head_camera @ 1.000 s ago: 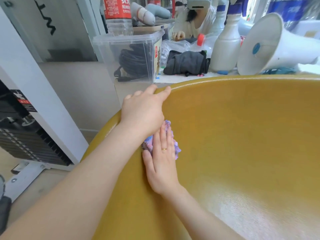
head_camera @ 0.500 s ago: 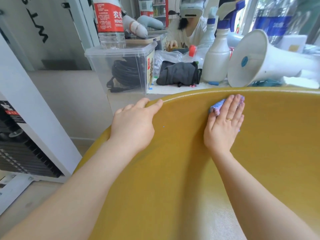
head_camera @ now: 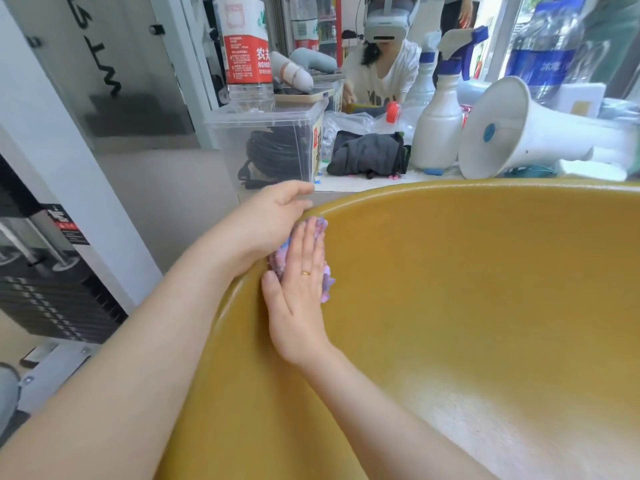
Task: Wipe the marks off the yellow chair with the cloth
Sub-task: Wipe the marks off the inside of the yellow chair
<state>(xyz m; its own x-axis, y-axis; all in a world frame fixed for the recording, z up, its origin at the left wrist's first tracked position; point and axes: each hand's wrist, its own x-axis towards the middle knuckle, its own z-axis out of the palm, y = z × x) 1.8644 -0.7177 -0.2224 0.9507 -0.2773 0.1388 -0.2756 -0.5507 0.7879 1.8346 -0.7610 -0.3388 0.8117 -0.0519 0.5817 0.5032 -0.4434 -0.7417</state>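
- Right hand (head_camera: 298, 289), fingers straight, presses the cloth (head_camera: 325, 282) flat against the yellow chair (head_camera: 467, 306) near its rim.
- Left hand (head_camera: 273, 216) curls over that rim, gripping it.

SUPPORT: surface (head_camera: 363, 183) behind the chair rim, pale top | LEFT: clear lidded bin (head_camera: 273, 147) (dark cables inside), water bottle (head_camera: 246, 50) standing on its lid | CENTRE: dark folded bag (head_camera: 367, 154) | RIGHT: white spray bottle (head_camera: 438, 126) upright, just beside the white megaphone (head_camera: 530, 133) lying on its side
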